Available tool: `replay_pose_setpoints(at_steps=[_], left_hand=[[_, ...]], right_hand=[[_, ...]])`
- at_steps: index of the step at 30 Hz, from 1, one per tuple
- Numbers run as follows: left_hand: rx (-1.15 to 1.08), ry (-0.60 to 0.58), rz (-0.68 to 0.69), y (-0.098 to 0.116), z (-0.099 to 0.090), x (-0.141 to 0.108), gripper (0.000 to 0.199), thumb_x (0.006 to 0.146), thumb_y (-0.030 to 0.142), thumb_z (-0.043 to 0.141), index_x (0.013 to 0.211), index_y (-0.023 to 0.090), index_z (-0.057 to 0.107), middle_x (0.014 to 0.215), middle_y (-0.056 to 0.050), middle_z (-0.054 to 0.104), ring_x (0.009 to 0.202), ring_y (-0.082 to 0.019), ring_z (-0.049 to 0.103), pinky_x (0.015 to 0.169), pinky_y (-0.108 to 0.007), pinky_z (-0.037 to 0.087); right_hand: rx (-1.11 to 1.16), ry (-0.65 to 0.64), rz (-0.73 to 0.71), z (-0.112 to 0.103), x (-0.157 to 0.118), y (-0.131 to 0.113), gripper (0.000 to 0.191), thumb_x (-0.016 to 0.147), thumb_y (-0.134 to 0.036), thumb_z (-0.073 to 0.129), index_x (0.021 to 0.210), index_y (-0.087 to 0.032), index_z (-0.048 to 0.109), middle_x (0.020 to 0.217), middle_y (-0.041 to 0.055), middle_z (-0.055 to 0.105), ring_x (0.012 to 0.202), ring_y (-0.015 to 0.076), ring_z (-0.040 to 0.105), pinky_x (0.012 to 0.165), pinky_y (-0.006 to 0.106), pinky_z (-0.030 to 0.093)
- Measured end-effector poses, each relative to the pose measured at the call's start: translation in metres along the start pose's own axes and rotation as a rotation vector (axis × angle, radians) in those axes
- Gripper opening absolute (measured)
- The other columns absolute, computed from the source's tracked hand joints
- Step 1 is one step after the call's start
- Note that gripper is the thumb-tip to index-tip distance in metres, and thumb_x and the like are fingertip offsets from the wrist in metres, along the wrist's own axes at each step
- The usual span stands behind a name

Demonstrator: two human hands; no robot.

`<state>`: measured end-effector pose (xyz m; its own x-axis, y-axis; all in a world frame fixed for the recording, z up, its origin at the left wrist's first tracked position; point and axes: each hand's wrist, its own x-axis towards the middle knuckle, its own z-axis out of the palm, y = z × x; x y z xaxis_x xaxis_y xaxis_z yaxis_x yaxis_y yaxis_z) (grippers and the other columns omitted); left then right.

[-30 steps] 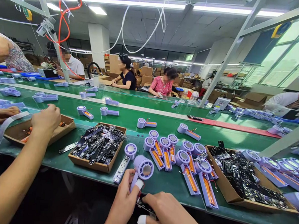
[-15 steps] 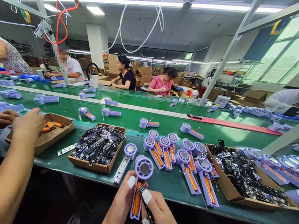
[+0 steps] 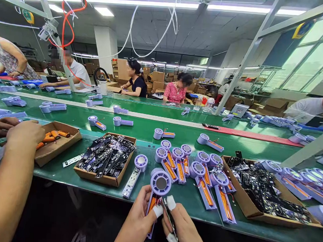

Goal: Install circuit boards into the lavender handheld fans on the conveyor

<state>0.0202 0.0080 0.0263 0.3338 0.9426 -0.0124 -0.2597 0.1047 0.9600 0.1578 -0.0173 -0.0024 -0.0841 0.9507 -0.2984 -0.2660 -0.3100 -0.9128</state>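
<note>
My left hand (image 3: 138, 217) is wrapped around a purple handheld fan housing (image 3: 160, 183), round head up, an orange battery in its handle. Its thumb, with white tape on the tip, presses by thin wires below the head. In my right hand (image 3: 187, 225), also with taped fingertips, a narrow black circuit board (image 3: 172, 219) is pinched edge-on beside the handle. Part of the board is hidden by the fingers. Just left of the held housing lies another fan housing (image 3: 141, 162) with a pale circuit board in its handle.
Boxes of circuit boards stand left (image 3: 93, 180) and right (image 3: 267, 221). Several battery-fitted fan housings (image 3: 202, 170) lie between them. At far left, a co-worker's hands are near a box of orange batteries (image 3: 68, 150). More housings are on the green conveyor belt (image 3: 139, 132); people sit beyond.
My left thumb has moved over the wires below the fan head. The board in my right hand has turned edge-on and shifted right. Housings on the belt have drifted slightly right.
</note>
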Motion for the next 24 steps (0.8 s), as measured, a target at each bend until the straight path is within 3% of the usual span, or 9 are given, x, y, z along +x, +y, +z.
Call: replay_pose_setpoints(at_steps=[8, 12, 14, 16, 19, 21, 24], left_hand=[[0.133, 0.305, 0.045, -0.016, 0.006, -0.006, 0.043, 0.086, 0.045, 0.058, 0.121, 0.020, 0.055, 0.122, -0.011, 0.064, 0.113, -0.027, 0.057, 0.094, -0.033, 0.041], [0.221, 0.541, 0.028, -0.024, 0.012, -0.009, 0.038, 0.083, 0.040, 0.058, 0.116, 0.022, 0.061, 0.115, -0.009, 0.067, 0.113, -0.029, 0.054, 0.095, -0.035, 0.036], [0.235, 0.605, 0.000, -0.024, 0.013, -0.007, 0.036, 0.082, 0.039, 0.057, 0.114, 0.022, 0.061, 0.109, -0.008, 0.068, 0.112, -0.030, 0.054, 0.095, -0.035, 0.035], [0.222, 0.593, -0.009, -0.022, 0.011, -0.004, 0.035, 0.082, 0.038, 0.057, 0.113, 0.021, 0.060, 0.109, -0.008, 0.068, 0.112, -0.029, 0.053, 0.095, -0.035, 0.036], [0.111, 0.445, -0.038, -0.015, 0.008, -0.001, 0.036, 0.081, 0.040, 0.059, 0.112, 0.021, 0.057, 0.113, -0.009, 0.066, 0.104, -0.026, 0.058, 0.088, -0.033, 0.042], [-0.017, 0.358, -0.067, -0.009, 0.007, -0.001, 0.038, 0.080, 0.040, 0.062, 0.111, 0.021, 0.057, 0.111, -0.008, 0.067, 0.097, -0.024, 0.061, 0.082, -0.031, 0.045], [-0.202, 0.317, -0.078, 0.000, 0.009, -0.004, 0.039, 0.076, 0.037, 0.066, 0.111, 0.022, 0.058, 0.105, -0.005, 0.068, 0.094, -0.023, 0.062, 0.078, -0.028, 0.046]], right_hand=[[-0.124, -0.145, -0.127, 0.003, 0.004, -0.008, 0.060, 0.073, -0.077, 0.055, 0.059, -0.019, 0.044, 0.046, -0.0083, 0.034, 0.039, 0.0044, 0.025, 0.037, 0.019, 0.019], [-0.242, -0.032, -0.255, 0.007, -0.002, -0.001, 0.048, 0.075, -0.065, 0.064, 0.079, -0.019, 0.051, 0.049, -0.0106, 0.033, 0.043, 0.0057, 0.024, 0.041, 0.018, 0.021], [-0.393, 0.088, -0.390, 0.008, -0.006, 0.006, 0.044, 0.078, -0.057, 0.064, 0.098, -0.018, 0.057, 0.049, -0.0095, 0.040, 0.043, 0.0079, 0.032, 0.043, 0.019, 0.028], [-0.518, 0.204, -0.524, 0.009, -0.008, 0.015, 0.044, 0.083, -0.052, 0.061, 0.111, -0.019, 0.060, 0.057, -0.0039, 0.055, 0.048, 0.0124, 0.049, 0.049, 0.021, 0.040], [-0.562, 0.320, -0.642, 0.008, -0.006, 0.024, 0.040, 0.088, -0.047, 0.055, 0.117, -0.022, 0.064, 0.093, 0.0061, 0.072, 0.079, 0.0193, 0.069, 0.070, 0.023, 0.053], [-0.552, 0.359, -0.677, 0.007, -0.003, 0.027, 0.038, 0.090, -0.044, 0.053, 0.120, -0.021, 0.064, 0.110, 0.0076, 0.071, 0.096, 0.0211, 0.069, 0.082, 0.024, 0.054], [-0.577, 0.399, -0.733, 0.006, -0.001, 0.027, 0.037, 0.092, -0.041, 0.053, 0.121, -0.021, 0.065, 0.115, 0.0077, 0.070, 0.104, 0.0224, 0.068, 0.087, 0.026, 0.055]])
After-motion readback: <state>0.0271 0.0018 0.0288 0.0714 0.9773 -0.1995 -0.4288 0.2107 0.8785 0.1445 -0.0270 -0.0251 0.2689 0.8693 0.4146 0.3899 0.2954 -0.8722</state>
